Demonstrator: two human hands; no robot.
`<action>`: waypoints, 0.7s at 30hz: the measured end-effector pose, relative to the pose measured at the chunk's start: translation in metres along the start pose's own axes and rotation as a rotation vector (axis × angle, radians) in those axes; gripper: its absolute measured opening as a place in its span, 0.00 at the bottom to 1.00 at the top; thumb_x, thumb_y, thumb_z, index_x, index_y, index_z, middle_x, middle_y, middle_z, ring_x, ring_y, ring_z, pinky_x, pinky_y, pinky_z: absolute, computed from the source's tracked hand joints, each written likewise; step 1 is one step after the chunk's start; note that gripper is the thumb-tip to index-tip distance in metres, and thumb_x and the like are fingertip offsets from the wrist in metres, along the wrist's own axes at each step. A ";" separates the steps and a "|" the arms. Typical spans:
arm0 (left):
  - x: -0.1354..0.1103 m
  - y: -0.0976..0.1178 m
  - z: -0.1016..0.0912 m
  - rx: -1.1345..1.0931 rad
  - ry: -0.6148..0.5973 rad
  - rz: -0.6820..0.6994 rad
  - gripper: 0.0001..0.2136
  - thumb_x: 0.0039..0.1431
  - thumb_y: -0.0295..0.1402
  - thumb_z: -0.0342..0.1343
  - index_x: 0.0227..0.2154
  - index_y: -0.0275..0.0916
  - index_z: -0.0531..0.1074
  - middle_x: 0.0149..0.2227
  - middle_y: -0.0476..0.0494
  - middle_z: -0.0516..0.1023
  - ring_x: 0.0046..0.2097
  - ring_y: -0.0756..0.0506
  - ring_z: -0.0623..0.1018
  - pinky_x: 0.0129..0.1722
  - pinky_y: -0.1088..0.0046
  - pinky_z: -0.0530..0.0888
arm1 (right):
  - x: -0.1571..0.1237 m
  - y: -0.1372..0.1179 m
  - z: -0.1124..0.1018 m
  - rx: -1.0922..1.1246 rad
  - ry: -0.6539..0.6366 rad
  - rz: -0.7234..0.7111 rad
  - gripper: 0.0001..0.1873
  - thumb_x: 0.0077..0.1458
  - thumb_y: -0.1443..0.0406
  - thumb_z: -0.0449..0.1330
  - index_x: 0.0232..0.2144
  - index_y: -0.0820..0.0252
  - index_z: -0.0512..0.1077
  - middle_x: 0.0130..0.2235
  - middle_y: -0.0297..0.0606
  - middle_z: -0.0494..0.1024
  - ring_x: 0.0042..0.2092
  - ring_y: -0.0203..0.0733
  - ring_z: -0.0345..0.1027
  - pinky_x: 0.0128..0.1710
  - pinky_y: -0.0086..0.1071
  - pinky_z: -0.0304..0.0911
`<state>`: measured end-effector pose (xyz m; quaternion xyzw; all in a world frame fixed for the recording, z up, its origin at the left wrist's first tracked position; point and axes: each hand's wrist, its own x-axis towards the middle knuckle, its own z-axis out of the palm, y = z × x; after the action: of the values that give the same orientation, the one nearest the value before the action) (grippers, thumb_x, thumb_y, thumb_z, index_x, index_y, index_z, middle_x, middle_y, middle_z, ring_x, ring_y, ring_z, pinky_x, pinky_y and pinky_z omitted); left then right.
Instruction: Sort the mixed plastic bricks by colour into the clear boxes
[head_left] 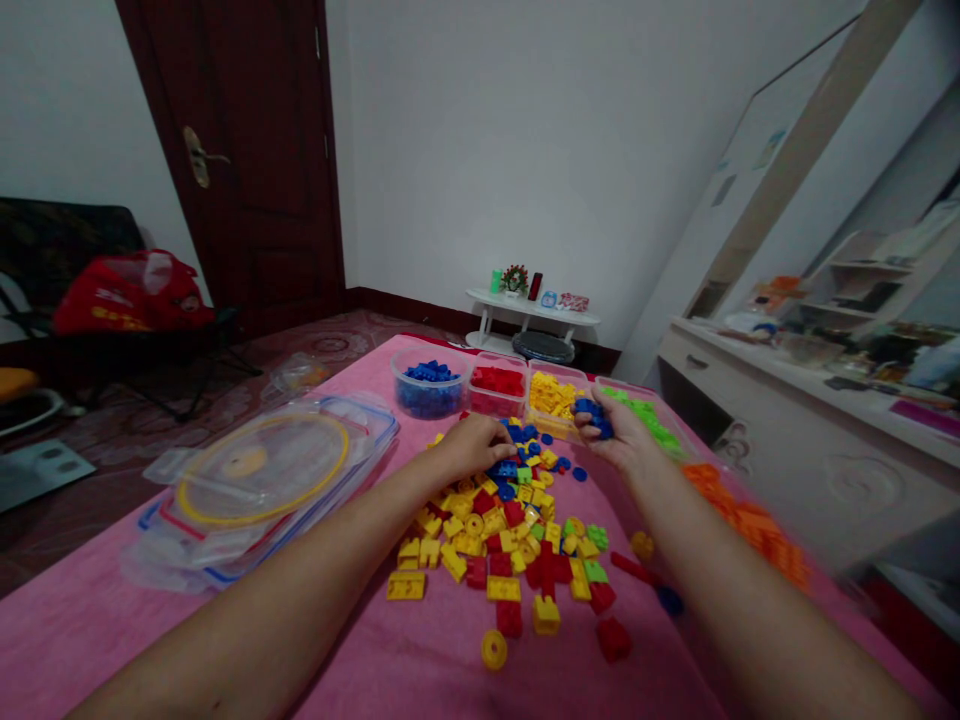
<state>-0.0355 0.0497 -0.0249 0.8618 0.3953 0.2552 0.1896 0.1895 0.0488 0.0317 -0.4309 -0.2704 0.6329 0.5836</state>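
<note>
My left hand [474,446] reaches into the far part of a mixed pile of toy building blocks [491,520], fingers curled down onto a blue building block [504,468]; its fingertips are partly hidden. Raised on the right of the pile, my right hand [621,436] is closed around several blue building blocks [592,416]. Yellow, red, blue and green pieces make up the pile. Beyond the hands stand a round tub of blue blocks [401,385], a box of red blocks [498,408] and a box of yellow blocks [556,424].
A box of green blocks [679,450] and many orange blocks [750,525] line the right side. Stacked clear lids [262,470] lie at the left on the pink cloth [360,660]. Past the table are a low white shelf [532,303] and a door [247,200].
</note>
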 end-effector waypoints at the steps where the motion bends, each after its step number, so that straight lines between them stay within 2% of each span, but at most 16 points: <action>1: 0.000 0.000 0.001 -0.022 -0.006 -0.007 0.13 0.55 0.39 0.53 0.26 0.36 0.76 0.26 0.45 0.77 0.26 0.50 0.70 0.26 0.76 0.61 | -0.002 0.003 0.000 -0.007 0.012 0.029 0.09 0.61 0.64 0.51 0.28 0.60 0.61 0.22 0.32 0.66 0.17 0.26 0.56 0.08 0.14 0.46; 4: 0.002 0.005 0.001 -0.185 0.056 -0.044 0.11 0.54 0.38 0.55 0.25 0.35 0.75 0.27 0.45 0.77 0.30 0.48 0.72 0.32 0.75 0.66 | -0.014 0.014 0.006 0.001 0.031 0.110 0.10 0.61 0.65 0.50 0.28 0.62 0.63 0.22 0.34 0.68 0.17 0.26 0.57 0.08 0.14 0.46; 5: 0.003 0.009 -0.001 -0.316 0.111 -0.084 0.10 0.54 0.38 0.55 0.26 0.35 0.75 0.29 0.44 0.77 0.32 0.47 0.73 0.34 0.74 0.67 | -0.019 0.017 0.010 0.016 0.029 0.108 0.10 0.61 0.65 0.50 0.28 0.62 0.63 0.22 0.34 0.69 0.17 0.26 0.57 0.09 0.15 0.46; 7: 0.006 0.022 -0.007 -0.730 0.207 -0.241 0.11 0.57 0.39 0.52 0.34 0.36 0.72 0.34 0.43 0.76 0.35 0.47 0.74 0.37 0.72 0.70 | -0.026 0.020 0.023 0.071 0.027 0.061 0.11 0.62 0.64 0.49 0.28 0.61 0.63 0.22 0.34 0.69 0.18 0.27 0.58 0.09 0.16 0.46; 9: 0.006 0.038 -0.015 -1.224 0.155 -0.444 0.16 0.60 0.43 0.47 0.42 0.36 0.68 0.38 0.40 0.74 0.36 0.46 0.76 0.38 0.67 0.73 | -0.031 0.021 0.040 0.121 0.024 -0.022 0.12 0.61 0.63 0.50 0.26 0.61 0.62 0.21 0.32 0.68 0.18 0.28 0.59 0.11 0.17 0.48; 11: 0.004 0.052 -0.022 -1.569 -0.020 -0.599 0.21 0.61 0.49 0.41 0.44 0.36 0.64 0.36 0.36 0.73 0.35 0.44 0.77 0.35 0.65 0.75 | -0.032 0.022 0.058 0.112 0.035 -0.108 0.12 0.59 0.61 0.53 0.25 0.60 0.63 0.19 0.30 0.68 0.19 0.29 0.60 0.13 0.19 0.52; 12: 0.003 0.058 -0.023 -1.660 -0.098 -0.645 0.23 0.60 0.51 0.39 0.43 0.35 0.64 0.35 0.35 0.73 0.34 0.43 0.78 0.32 0.65 0.75 | -0.032 0.024 0.066 0.078 0.045 -0.147 0.13 0.58 0.60 0.54 0.25 0.60 0.64 0.19 0.30 0.68 0.20 0.30 0.62 0.15 0.21 0.54; 14: 0.001 0.063 -0.023 -1.744 -0.139 -0.701 0.24 0.60 0.52 0.37 0.39 0.35 0.65 0.30 0.38 0.73 0.29 0.44 0.77 0.24 0.71 0.74 | -0.032 0.031 0.078 -0.046 0.044 -0.227 0.15 0.56 0.56 0.56 0.25 0.61 0.67 0.21 0.31 0.71 0.22 0.32 0.64 0.18 0.23 0.58; 18: 0.001 0.055 -0.010 -1.863 -0.016 -0.723 0.17 0.62 0.45 0.40 0.31 0.36 0.64 0.22 0.45 0.70 0.19 0.50 0.72 0.15 0.81 0.66 | -0.033 0.053 0.082 -0.306 -0.067 -0.370 0.21 0.52 0.49 0.56 0.26 0.62 0.72 0.28 0.37 0.76 0.28 0.36 0.69 0.24 0.26 0.61; 21: 0.003 0.046 -0.004 -1.921 0.004 -0.717 0.12 0.62 0.36 0.43 0.29 0.34 0.65 0.21 0.45 0.70 0.17 0.53 0.68 0.11 0.86 0.58 | -0.038 0.063 0.074 -0.297 -0.102 -0.431 0.24 0.49 0.45 0.57 0.27 0.61 0.73 0.32 0.39 0.77 0.33 0.39 0.71 0.30 0.28 0.63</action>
<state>-0.0091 0.0246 0.0037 0.1767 0.2585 0.3937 0.8643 0.0921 0.0128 0.0228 -0.4120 -0.4750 0.4682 0.6208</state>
